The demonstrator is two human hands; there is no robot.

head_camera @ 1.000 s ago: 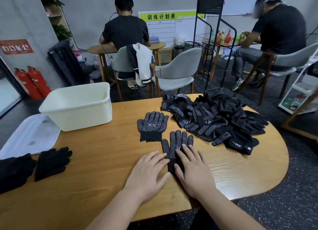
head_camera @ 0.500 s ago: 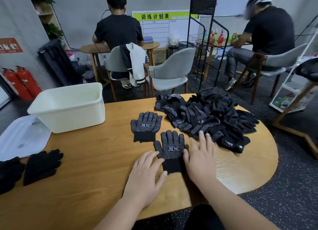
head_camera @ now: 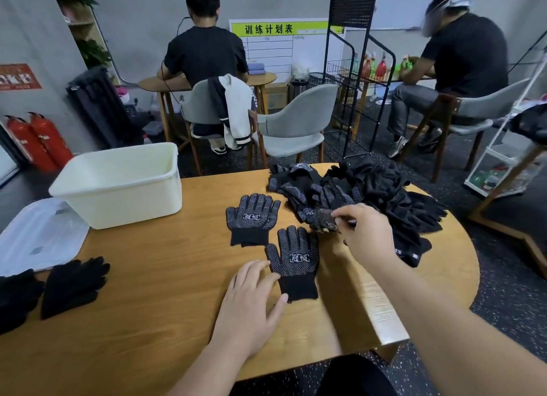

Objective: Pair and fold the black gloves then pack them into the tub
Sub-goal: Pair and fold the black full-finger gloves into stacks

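A dotted black glove lies flat, palm up, near the table's front. My left hand rests flat on the wood beside it, fingertips touching its cuff edge. Another dotted pair lies stacked just behind. My right hand reaches into the pile of black gloves and pinches a dotted glove at the pile's near edge. The cream tub stands at the back left; no gloves show above its rim.
Plain black gloves lie at the left edge beside the tub's white lid. The wooden table rounds off at the right. Beyond it stand grey chairs, a black wire rack and two seated people.
My right hand left the flat glove and moved up and right into the pile, taking hold of a dotted glove. My left hand stayed beside the flat glove.
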